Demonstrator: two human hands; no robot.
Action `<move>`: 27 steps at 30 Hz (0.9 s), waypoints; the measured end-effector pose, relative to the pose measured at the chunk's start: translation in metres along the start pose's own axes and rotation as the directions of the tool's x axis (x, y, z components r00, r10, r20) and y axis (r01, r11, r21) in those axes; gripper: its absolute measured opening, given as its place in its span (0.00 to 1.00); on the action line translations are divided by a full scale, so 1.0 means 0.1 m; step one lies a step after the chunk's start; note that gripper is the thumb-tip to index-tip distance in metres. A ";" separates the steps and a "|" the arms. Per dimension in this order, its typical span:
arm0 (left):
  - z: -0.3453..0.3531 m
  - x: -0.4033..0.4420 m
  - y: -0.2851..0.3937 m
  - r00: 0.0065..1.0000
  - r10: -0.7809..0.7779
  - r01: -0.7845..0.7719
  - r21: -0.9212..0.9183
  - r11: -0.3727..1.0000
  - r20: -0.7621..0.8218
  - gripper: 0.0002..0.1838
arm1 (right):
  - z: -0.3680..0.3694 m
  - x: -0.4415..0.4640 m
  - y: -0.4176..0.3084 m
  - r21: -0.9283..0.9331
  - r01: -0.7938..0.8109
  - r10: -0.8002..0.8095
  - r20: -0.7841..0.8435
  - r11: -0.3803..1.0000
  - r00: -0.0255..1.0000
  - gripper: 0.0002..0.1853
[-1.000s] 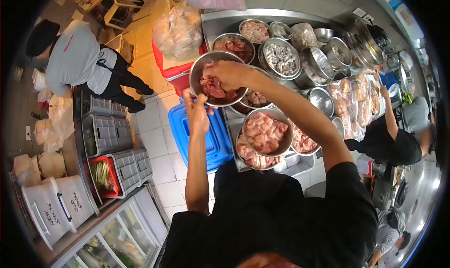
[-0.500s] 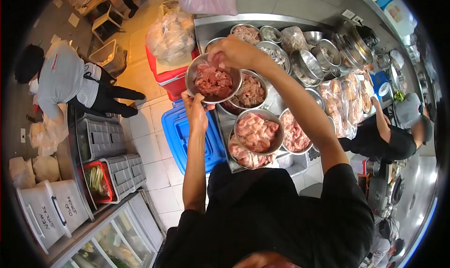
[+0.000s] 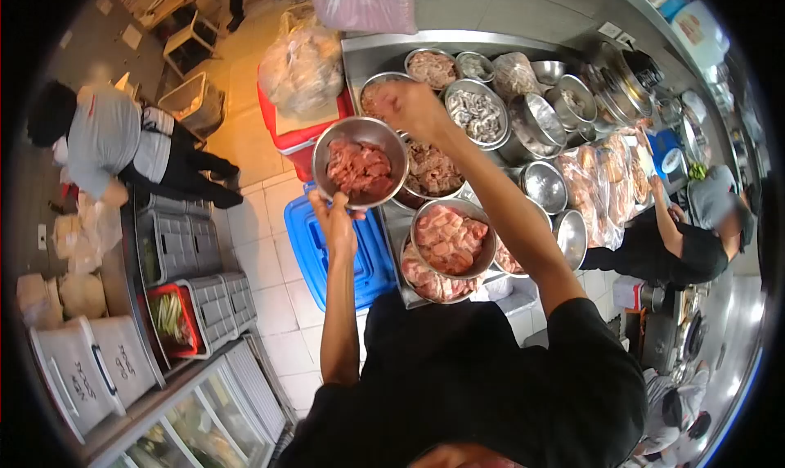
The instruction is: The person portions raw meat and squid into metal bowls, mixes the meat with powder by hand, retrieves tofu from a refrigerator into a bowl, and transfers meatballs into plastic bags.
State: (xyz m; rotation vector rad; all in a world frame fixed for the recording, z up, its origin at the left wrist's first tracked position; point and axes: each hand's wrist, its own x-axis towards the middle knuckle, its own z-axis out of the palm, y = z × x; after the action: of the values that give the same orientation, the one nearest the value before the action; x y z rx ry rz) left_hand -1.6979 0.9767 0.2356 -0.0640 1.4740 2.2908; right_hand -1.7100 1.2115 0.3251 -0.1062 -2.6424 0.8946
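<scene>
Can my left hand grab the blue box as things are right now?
Probably not easily: your left hand is holding the steel bowl of red meat. The blue box does look close by, with nothing seen on top.

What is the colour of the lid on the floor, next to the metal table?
The lid is blue, seen best in the head view.

A commercial kitchen: steel bowls [image 3: 478,114] of raw meat crowd a metal counter [image 3: 357,61], and stock bins [image 3: 94,368] line a shelf.
</scene>
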 end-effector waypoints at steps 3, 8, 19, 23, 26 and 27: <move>0.22 -0.02 0.05 0.999 0.027 -0.027 0.008 1.000 0.021 0.12 | 0.20 -0.29 -0.24 -0.281 0.212 -0.135 0.270 0.936 0.953 0.14; 0.33 -0.06 0.04 0.999 0.037 -0.037 -0.013 0.999 -0.008 0.11 | -0.06 -0.20 -0.07 -0.048 0.266 -0.246 0.256 0.963 0.935 0.13; 0.59 -0.03 -0.05 1.000 0.023 -0.024 -0.063 0.998 -0.020 0.12 | -0.36 -0.15 -0.14 0.339 0.176 -0.259 0.219 0.924 0.941 0.17; 0.58 -0.05 -0.09 0.999 0.006 -0.009 -0.081 0.997 -0.048 0.12 | -0.32 -0.14 -0.02 0.412 0.151 -0.214 0.112 0.899 0.970 0.18; 0.56 -0.07 -0.10 0.999 0.008 -0.011 -0.074 0.997 -0.047 0.13 | -0.69 -0.10 -0.29 0.080 0.258 -0.269 0.206 0.963 0.941 0.07; 0.54 -0.08 -0.11 0.999 0.009 -0.012 -0.073 0.997 -0.049 0.13 | -0.71 -0.08 -0.29 0.082 0.259 -0.271 0.206 0.962 0.940 0.07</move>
State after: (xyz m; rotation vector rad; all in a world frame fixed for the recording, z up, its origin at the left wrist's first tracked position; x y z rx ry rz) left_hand -1.6768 1.0253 0.2522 -0.1341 1.4168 2.3671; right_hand -1.6766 1.2274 0.3927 0.3733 -2.7359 0.9283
